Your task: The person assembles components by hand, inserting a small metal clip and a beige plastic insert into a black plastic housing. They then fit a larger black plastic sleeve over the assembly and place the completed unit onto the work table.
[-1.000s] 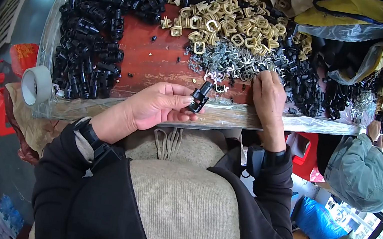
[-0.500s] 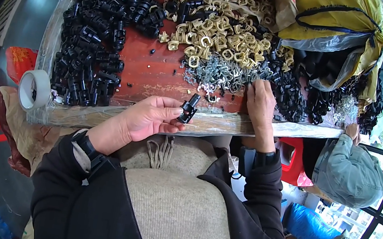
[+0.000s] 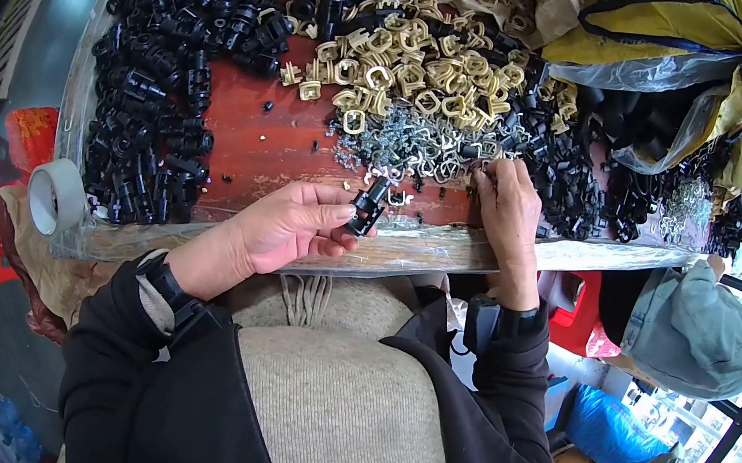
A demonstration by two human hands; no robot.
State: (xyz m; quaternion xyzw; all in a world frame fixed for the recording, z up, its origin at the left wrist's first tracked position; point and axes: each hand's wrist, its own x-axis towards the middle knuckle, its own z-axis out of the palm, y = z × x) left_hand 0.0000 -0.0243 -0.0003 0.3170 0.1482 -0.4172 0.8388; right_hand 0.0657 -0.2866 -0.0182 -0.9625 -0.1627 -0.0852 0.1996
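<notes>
My left hand (image 3: pixel 293 228) is closed on a black plastic fitting (image 3: pixel 368 204), a short tubular piece held between thumb and fingers over the table's front edge. My right hand (image 3: pixel 513 214) reaches onto the table, its fingertips pinched together where a heap of small silver metal clips (image 3: pixel 405 144) meets a heap of small black parts (image 3: pixel 571 182). Whatever lies between those fingertips is too hidden to make out. Beyond the clips is a pile of cream plastic rings (image 3: pixel 428 69). Many more black fittings (image 3: pixel 155 87) are heaped on the left of the red table (image 3: pixel 254 138).
A roll of tape (image 3: pixel 56 197) stands at the front left corner. Sacks lie along the back, including a yellow one (image 3: pixel 688 39). Plastic film wraps the table's front edge (image 3: pixel 417 251). On the right a co-worker (image 3: pixel 704 322) sits by the windows, near a red stool (image 3: pixel 578 315).
The table and its heaps have shifted slightly in view. My left hand keeps the black fitting, and my right hand stays pinched by the small parts. The co-worker's head has turned and tilted down.
</notes>
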